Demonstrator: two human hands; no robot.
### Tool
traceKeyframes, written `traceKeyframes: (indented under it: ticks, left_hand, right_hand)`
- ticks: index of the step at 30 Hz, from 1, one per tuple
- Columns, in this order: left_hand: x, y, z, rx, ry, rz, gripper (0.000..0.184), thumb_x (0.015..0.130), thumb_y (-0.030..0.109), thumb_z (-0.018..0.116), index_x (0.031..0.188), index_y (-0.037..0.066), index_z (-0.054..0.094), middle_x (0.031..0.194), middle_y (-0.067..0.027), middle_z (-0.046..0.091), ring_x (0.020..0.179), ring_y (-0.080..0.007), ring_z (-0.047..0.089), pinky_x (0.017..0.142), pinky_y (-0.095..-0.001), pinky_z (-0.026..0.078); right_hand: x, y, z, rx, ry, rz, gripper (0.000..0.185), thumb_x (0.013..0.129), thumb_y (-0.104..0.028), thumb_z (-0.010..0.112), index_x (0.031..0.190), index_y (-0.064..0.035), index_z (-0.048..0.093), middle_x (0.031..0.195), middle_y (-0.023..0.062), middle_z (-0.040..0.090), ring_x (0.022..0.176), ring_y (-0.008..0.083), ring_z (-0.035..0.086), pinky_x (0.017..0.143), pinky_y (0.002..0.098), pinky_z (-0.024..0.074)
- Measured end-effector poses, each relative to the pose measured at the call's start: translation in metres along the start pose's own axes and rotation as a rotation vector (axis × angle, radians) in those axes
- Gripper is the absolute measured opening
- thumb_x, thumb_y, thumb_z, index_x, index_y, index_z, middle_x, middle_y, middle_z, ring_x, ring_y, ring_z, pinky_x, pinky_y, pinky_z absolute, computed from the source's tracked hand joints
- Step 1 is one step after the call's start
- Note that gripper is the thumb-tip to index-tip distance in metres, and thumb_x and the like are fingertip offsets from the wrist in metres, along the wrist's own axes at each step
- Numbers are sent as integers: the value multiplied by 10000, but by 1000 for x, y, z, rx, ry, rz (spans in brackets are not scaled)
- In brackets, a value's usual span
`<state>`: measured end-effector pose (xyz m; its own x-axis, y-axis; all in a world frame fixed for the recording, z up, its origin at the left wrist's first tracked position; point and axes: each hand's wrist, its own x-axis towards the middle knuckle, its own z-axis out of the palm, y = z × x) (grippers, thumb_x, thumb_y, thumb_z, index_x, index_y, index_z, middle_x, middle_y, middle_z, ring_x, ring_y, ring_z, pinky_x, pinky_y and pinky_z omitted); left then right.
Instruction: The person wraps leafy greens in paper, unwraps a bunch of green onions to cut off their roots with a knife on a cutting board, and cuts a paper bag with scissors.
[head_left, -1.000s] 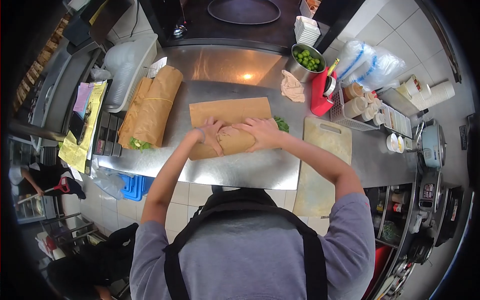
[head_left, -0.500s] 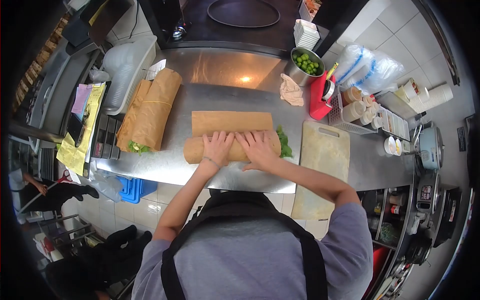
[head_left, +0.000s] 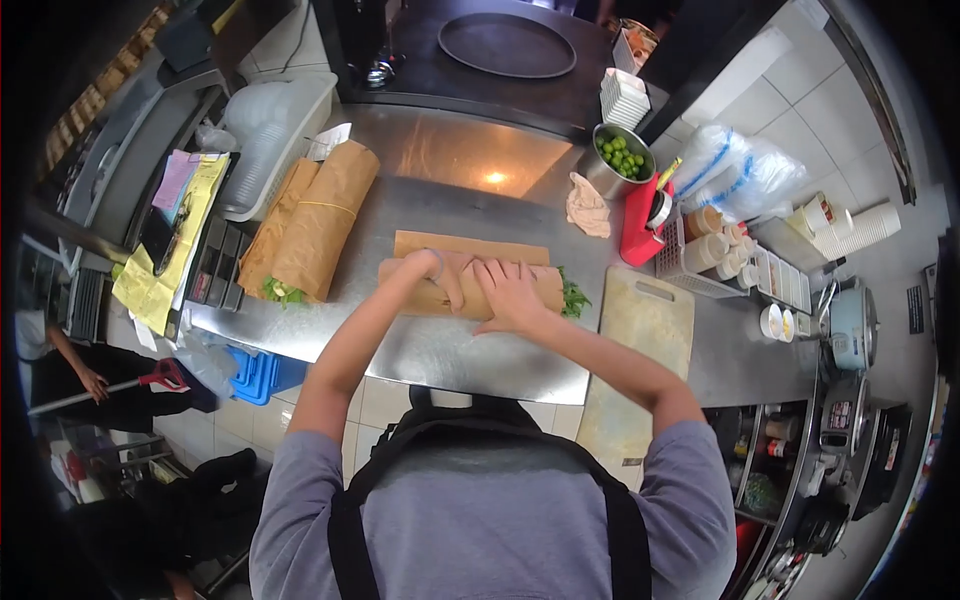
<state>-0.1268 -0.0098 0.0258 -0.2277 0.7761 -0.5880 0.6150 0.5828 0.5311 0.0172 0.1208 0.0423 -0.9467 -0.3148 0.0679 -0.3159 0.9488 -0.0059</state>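
Note:
A brown paper roll point(head_left: 405, 293) lies across the steel counter in front of me, leafy greens point(head_left: 575, 293) poking out of its right end. A flat strip of the brown paper point(head_left: 500, 248) extends behind it. My right hand point(head_left: 507, 293) presses on top of the roll, fingers spread. Bent at the wrist, my left hand point(head_left: 447, 280) rests against the roll beside it; its fingers are mostly hidden. To the left lies another paper-wrapped bundle point(head_left: 318, 225), with a band around it and greens at its near end.
A cutting board point(head_left: 640, 350) lies to the right. Behind it are a red device point(head_left: 645, 225), a basket of sauce bottles point(head_left: 705, 255), a pink cloth point(head_left: 588, 207) and a pot of green limes point(head_left: 610, 180). A person's hand point(head_left: 93, 383) holds a pole at far left.
My left hand has turned over at the wrist and moved from flat on the roll toward its far side. The right hand stays spread on the roll. The view has shifted slightly.

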Motion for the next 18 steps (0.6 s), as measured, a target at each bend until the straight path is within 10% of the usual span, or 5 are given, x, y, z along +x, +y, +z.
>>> traceKeyframes:
  ticks: [4,7,13,18]
  left_hand:
    - [-47,22,28,286,604,-224,1152,459,341,858,1396,77,242,1376,-243,330,1282,-367,324,1072,-469,237]
    - [-59,20,88,-182,1351,-40,1149,563,362,843,1433,75,150,1442,-236,167,1351,-363,145,1081,-470,202]
    - [-29,18,119,-2006,974,33,684,801,361,684,1336,104,345,1240,-73,501,1172,-232,463,978,-423,362]
    - [-30,7,106,-2015,818,160,545,824,404,643,1255,122,465,1197,-67,547,1141,-232,500,949,-406,410]
  right_hand:
    - [3,0,13,57,22,52,903,539,-473,787,1229,-40,398,1115,129,474,1070,294,486,876,524,408]
    - [21,8,12,222,-66,183,894,546,-466,772,1240,-45,399,1106,162,521,1021,329,541,819,516,451]
    - [51,2,7,550,-253,381,873,536,-530,730,1223,-84,429,1096,230,584,1016,409,567,838,458,461]
    - [33,-20,5,692,-153,444,870,555,-519,725,1237,-62,437,1076,234,600,1030,372,574,850,434,463]
